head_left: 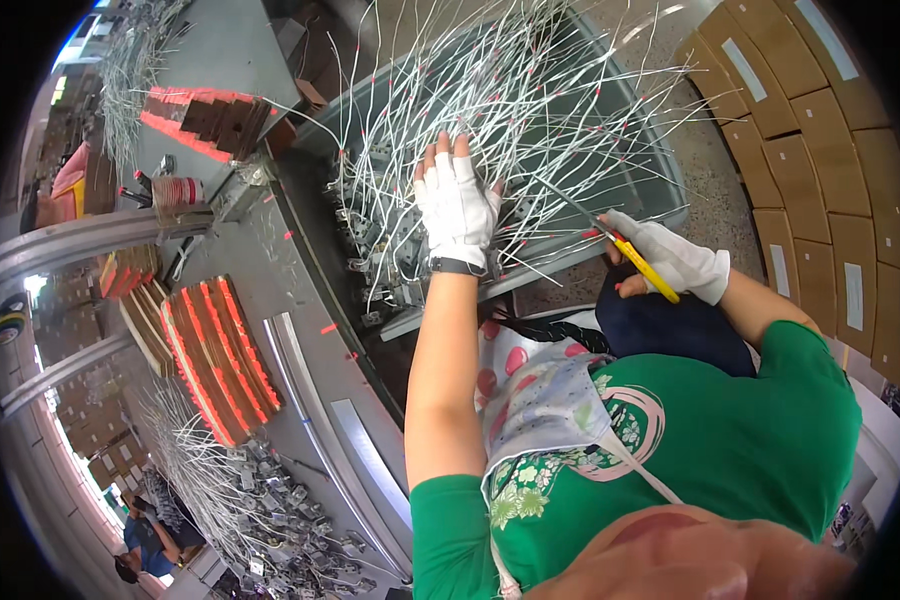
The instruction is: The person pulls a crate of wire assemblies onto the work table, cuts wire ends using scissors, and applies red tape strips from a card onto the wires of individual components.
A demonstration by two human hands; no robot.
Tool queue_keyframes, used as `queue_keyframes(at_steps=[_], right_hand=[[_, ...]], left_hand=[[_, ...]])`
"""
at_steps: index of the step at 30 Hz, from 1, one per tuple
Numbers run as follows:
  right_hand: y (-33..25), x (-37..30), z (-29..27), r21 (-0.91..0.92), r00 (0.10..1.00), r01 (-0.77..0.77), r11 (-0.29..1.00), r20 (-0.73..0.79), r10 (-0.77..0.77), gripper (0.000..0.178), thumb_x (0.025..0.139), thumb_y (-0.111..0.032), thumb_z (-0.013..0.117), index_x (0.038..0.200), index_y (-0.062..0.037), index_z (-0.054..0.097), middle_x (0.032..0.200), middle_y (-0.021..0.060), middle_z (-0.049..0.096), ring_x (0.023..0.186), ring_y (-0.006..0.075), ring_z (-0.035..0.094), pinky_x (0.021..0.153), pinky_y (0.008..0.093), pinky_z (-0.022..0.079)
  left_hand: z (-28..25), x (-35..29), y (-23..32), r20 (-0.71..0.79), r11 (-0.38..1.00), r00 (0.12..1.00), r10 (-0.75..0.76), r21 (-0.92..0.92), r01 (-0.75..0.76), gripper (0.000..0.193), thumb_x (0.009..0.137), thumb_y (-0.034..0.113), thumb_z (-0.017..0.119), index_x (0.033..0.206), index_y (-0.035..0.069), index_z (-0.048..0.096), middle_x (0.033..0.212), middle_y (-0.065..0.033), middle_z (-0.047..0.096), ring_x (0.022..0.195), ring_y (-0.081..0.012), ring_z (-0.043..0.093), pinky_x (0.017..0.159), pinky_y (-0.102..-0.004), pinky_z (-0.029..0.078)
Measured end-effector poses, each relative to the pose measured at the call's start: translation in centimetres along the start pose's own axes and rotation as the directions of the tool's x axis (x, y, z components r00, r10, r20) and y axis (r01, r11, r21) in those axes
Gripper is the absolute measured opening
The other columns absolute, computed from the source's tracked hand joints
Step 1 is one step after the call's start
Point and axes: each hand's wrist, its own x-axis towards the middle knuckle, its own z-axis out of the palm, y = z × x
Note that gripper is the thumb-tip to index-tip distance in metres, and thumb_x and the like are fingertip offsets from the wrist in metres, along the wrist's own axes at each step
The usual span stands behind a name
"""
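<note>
Cloth-gloved hands [457,212] at thin, tangled wires [510,95]

White wires [485,85] partly past top edge

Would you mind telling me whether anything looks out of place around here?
Two things: the wires splay in a tangle, several poking past the right rim of the bin, and small red scraps are scattered along the bench edge, looking untidy. Nothing looks clearly damaged.
</note>
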Motion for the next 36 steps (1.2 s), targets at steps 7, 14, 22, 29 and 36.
queue_keyframes(at_steps=[7,14,22,29,36], right_hand=[[0.6,0.2,0.9,0.131,0.999,0.01,0.991,0.049,-0.017,0.091,0.073,-0.031,0.085,0.142,-0.0044,0.033,0.096,0.0048,0.051,0.083,0.0159,0.053,0.073,0.0281,0.045],[-0.5,1.1,1.2,0.346,0.997,-0.07,0.936,0.055,0.054,0.062,0.084,-0.034,0.074,0.132,-0.0041,0.047,0.079,-0.0037,0.045,0.074,0.0061,0.045,0.066,0.0213,0.038],[-2.5,2.5,1.2,0.519,0.981,-0.043,0.854,-0.138,0.134,0.052,0.08,-0.022,0.075,0.122,-0.0045,0.049,0.079,-0.0049,0.042,0.069,0.0046,0.041,0.062,0.0201,0.035],[-1.8,3.0,0.6,0.219,0.992,-0.061,0.974,-0.093,0.083,0.053,0.078,-0.019,0.076,0.122,-0.0041,0.05,0.081,-0.0011,0.046,0.068,0.0083,0.042,0.063,0.0233,0.038],[-0.9,3.6,-0.2,0.216,0.988,-0.101,0.971,-0.09,0.122,0.059,0.077,-0.028,0.079,0.122,-0.0032,0.05,0.078,0.0021,0.047,0.068,0.0099,0.043,0.062,0.026,0.039]], left_hand=[[-1.6,0.5,-0.6,0.012,0.974,1.0,0.013,-0.227,-0.009,0.075,0.066,0.026,0.08,0.133,0.009,0.05,0.139,-0.0191,0.049,0.123,-0.0389,0.048,0.103,-0.0495,0.036],[-5.5,-1.3,3.4,-0.146,0.793,0.984,-0.102,-0.609,-0.008,0.036,0.082,0.007,0.066,0.118,0.005,0.061,0.106,-0.0115,0.066,0.1,-0.0273,0.061,0.091,-0.0354,0.045],[-6.4,6.6,-1.0,-0.533,0.929,0.824,-0.192,-0.37,-0.023,0.013,0.086,-0.001,0.061,0.098,0.001,0.065,0.089,-0.0143,0.066,0.081,-0.0274,0.065,0.076,-0.0324,0.05],[-0.5,11.4,-8.7,-0.073,0.92,0.933,-0.351,-0.214,0.329,0.016,0.086,0.02,0.06,0.091,0.007,0.068,0.088,-0.0177,0.067,0.085,-0.0365,0.065,0.076,-0.0445,0.051],[1.4,11.0,-7.4,-0.429,0.98,0.896,-0.115,-0.198,0.032,0.01,0.079,0.005,0.065,0.085,0.008,0.057,0.081,-0.0144,0.059,0.076,-0.035,0.059,0.067,-0.0415,0.048]])
